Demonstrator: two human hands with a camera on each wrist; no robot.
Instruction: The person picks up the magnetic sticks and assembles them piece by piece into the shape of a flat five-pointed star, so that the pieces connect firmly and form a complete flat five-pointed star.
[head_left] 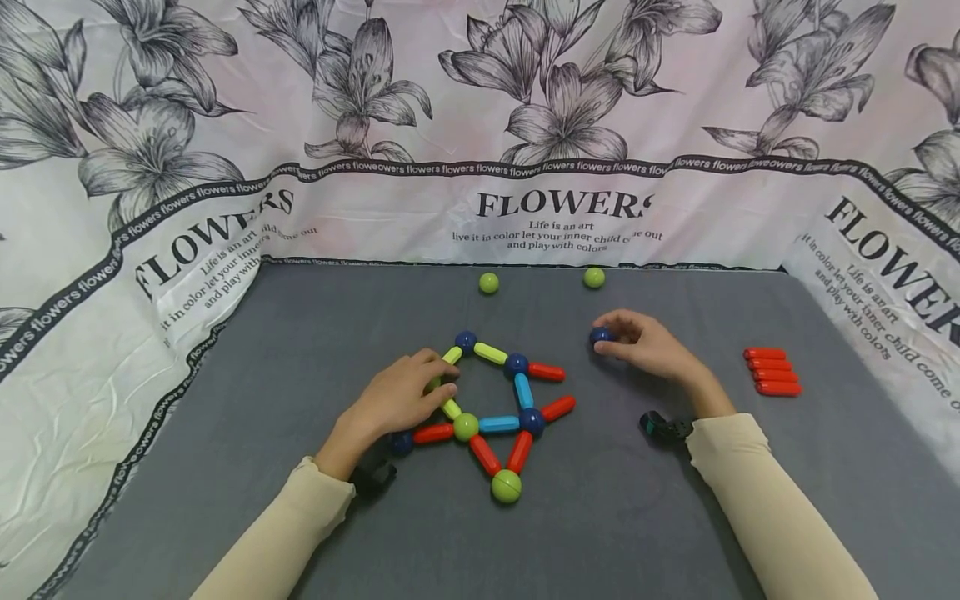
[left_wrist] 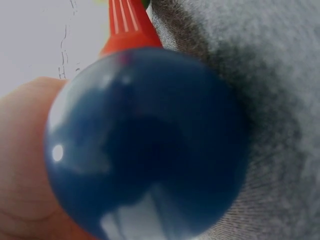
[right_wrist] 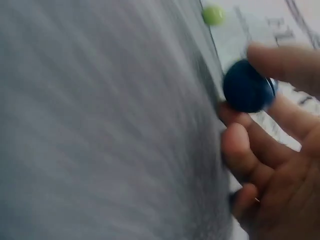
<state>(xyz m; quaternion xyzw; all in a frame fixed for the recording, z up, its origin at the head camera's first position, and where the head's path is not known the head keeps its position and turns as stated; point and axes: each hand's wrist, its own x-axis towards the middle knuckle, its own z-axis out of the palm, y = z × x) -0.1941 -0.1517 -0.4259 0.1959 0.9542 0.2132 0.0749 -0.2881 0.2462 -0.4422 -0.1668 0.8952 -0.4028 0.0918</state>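
My right hand (head_left: 651, 346) pinches a blue ball (head_left: 599, 335) between thumb and fingers, to the right of a figure of magnetic sticks and balls. At the figure's left corner, my left hand (head_left: 401, 393) holds a green ball (head_left: 433, 384), mostly hidden under its fingers. Yellow-green sticks (head_left: 491, 354), blue sticks (head_left: 498, 424) and red sticks (head_left: 485, 456) join balls into a ring with a triangle below. Two red sticks (head_left: 547, 372) jut out to the right. A blue ball (left_wrist: 147, 145) on a red stick (left_wrist: 125, 25) fills the left wrist view, near my left wrist.
Two loose green balls (head_left: 489, 283) lie at the back of the grey table (head_left: 600, 517). Several red sticks (head_left: 772, 372) lie in a stack at the right. A flower-printed cloth (head_left: 420, 212) rises behind the table and along both sides.
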